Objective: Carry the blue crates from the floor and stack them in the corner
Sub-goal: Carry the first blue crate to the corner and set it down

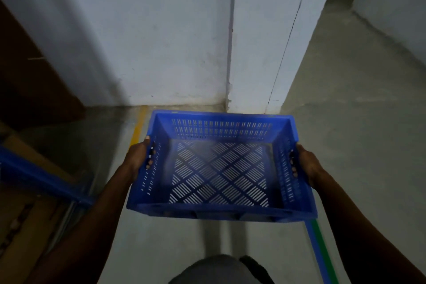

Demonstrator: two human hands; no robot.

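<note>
I hold one empty blue slotted crate (221,168) in front of me, above the grey floor. My left hand (138,157) grips its left side, fingers hooked through the handle slot. On the opposite side, my right hand (307,163) grips the right handle slot the same way. The crate sits level, its far rim pointing toward the corner (228,99) where two white walls meet. No other crate shows in that corner.
Brown cardboard boxes (30,80) stand at the left, with a blue shelf rail (39,180) below them. A yellow floor line (139,124) runs toward the wall. Blue and green floor stripes (320,251) lie at the lower right. A passage (359,76) opens to the right.
</note>
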